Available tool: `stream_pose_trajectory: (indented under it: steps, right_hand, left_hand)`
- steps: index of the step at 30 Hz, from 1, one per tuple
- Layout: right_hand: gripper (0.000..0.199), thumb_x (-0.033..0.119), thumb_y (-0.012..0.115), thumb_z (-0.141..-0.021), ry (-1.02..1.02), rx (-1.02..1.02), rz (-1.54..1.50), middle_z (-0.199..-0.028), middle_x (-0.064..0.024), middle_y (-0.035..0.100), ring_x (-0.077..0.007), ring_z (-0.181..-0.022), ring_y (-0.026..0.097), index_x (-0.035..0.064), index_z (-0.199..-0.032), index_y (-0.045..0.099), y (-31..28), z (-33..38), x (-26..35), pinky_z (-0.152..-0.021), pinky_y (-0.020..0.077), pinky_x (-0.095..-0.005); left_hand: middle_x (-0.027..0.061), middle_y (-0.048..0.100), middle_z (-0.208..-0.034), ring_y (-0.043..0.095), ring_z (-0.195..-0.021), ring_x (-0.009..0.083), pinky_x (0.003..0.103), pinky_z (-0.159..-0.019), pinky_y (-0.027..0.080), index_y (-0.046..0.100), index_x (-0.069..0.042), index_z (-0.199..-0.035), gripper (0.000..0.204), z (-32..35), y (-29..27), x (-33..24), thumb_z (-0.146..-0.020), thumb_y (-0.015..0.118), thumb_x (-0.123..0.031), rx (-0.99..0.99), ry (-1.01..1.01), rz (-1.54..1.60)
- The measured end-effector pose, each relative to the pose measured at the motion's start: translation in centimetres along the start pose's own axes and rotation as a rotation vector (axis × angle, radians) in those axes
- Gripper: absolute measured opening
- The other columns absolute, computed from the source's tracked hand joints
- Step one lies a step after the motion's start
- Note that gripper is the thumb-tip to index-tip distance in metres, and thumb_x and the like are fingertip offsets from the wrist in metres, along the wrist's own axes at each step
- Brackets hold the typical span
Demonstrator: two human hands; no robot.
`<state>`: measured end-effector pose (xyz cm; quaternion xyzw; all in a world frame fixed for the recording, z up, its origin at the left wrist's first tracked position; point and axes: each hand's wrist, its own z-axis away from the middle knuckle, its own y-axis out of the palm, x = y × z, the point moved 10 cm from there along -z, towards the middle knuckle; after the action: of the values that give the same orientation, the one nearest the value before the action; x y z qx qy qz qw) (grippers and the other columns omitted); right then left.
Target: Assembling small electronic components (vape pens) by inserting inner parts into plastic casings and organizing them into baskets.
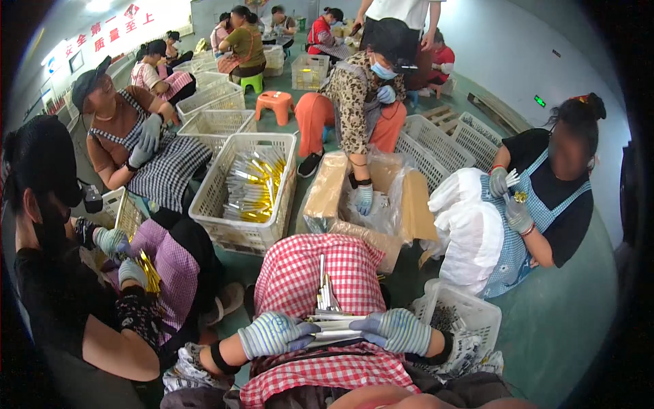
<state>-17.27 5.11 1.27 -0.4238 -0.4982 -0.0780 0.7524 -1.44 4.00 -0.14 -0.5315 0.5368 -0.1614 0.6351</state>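
Observation:
Both my hands wear striped knit gloves and rest over my lap, which is covered by a red-and-white checked apron (300, 269). My left hand (272, 334) and my right hand (397, 330) grip the two ends of a bundle of thin silver strips (334, 328) held crosswise. Several more silver strips (325, 290) lie lengthwise on the apron just beyond the bundle.
A white basket (211, 204) of silver and gold strips stands ahead, with an open cardboard box (327, 191) lined with clear plastic beside it. A small white crate (470, 310) sits at my right. Gloved workers sit close on all sides; stacked baskets and stools stand farther back.

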Motion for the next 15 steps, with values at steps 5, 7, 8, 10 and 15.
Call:
stream_pose_trajectory:
  steps: [5,7,8,10,15]
  right_hand:
    - [0.018,0.022,0.058,-0.089,-0.350,-0.086,0.758,-0.071,-0.0083,0.061,-0.0252,-0.051,0.060,0.0097,-0.102,0.060,0.6,-0.8,4.3,-0.042,0.0460,-0.0369]
    - [0.017,0.025,0.057,-0.090,-0.308,-0.051,0.745,-0.074,-0.0089,0.064,-0.0264,-0.054,0.062,0.0092,-0.096,0.060,0.7,-1.3,4.4,-0.045,0.0476,-0.0372]
    - [0.019,0.026,0.056,-0.091,-0.248,-0.016,0.653,-0.078,-0.0101,0.066,-0.0270,-0.056,0.063,0.0091,-0.096,0.062,0.8,-1.6,3.8,-0.047,0.0489,-0.0369]
    - [0.028,0.031,0.052,-0.094,-0.224,-0.045,0.485,-0.089,-0.0132,0.068,-0.0295,-0.067,0.067,0.0084,-0.102,0.067,1.7,-1.7,2.2,-0.060,0.0532,-0.0376]
    - [0.038,0.038,0.045,-0.099,-0.038,-0.033,-0.013,-0.082,-0.0146,0.068,-0.0316,-0.077,0.066,0.0072,-0.109,0.066,1.2,-3.2,0.2,-0.075,0.0518,-0.0398]
  left_hand:
    - [0.0104,0.058,-0.061,0.062,-0.055,0.0284,0.040,-0.050,0.049,0.059,-0.008,-0.115,0.034,0.2,-0.8,-0.9,-0.093,0.056,-0.034,-0.060,0.047,-0.021]
    - [0.0095,0.057,-0.060,0.061,-0.053,0.0266,0.038,-0.047,0.047,0.056,-0.009,-0.121,0.039,0.1,-0.9,-0.7,-0.093,0.056,-0.037,0.014,0.017,-0.094]
    - [0.0086,0.056,-0.059,0.060,-0.050,0.0248,0.037,-0.044,0.045,0.054,-0.010,-0.126,0.045,0.0,-0.8,-0.5,-0.092,0.055,-0.040,0.076,-0.014,-0.173]
    - [0.0076,0.055,-0.057,0.058,-0.048,0.0230,0.036,-0.041,0.043,0.051,-0.011,-0.131,0.049,0.0,-2.5,-1.1,-0.092,0.055,-0.041,0.060,-0.082,-0.216]
    - [0.0030,0.064,-0.066,0.062,-0.051,0.0204,0.033,-0.043,0.044,0.059,-0.010,-0.114,0.040,-1.1,-4.4,-1.4,-0.084,0.067,-0.035,-0.082,0.011,-0.255]
